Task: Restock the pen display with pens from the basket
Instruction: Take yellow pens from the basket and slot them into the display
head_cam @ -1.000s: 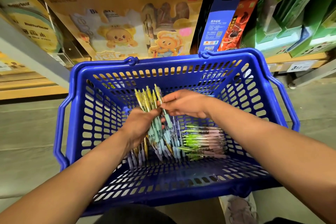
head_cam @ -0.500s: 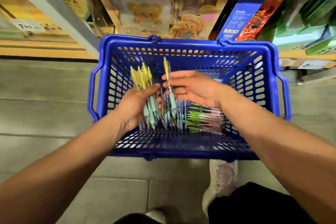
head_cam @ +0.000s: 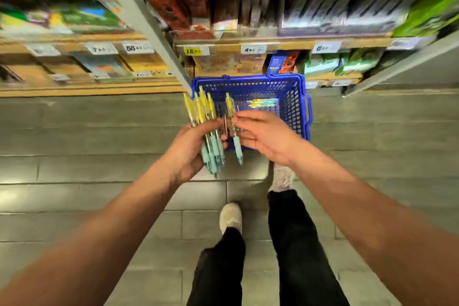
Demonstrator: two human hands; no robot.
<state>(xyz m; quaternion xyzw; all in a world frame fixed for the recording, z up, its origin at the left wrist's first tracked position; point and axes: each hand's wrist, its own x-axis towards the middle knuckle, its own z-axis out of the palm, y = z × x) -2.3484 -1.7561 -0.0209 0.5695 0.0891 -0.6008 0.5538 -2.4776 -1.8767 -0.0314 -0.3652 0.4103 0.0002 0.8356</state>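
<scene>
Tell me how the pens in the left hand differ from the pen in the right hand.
The left hand grips a fanned bundle of several yellow-and-teal pens; the right hand pinches one single yellow-and-teal pen. The bundle tilts more; the single pen stands nearer upright. Both have yellow tops, teal grips pointing down.

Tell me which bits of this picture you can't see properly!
All in the head view:
- Which shelf takes the pens: motion blur smears the shelf goods.
- Near part of the blue basket: covered by the left hand, the right hand and their pens.
- Count of the bundle of pens in the left hand: they overlap.
- The loose pens in the basket: blurred streaks.
</scene>
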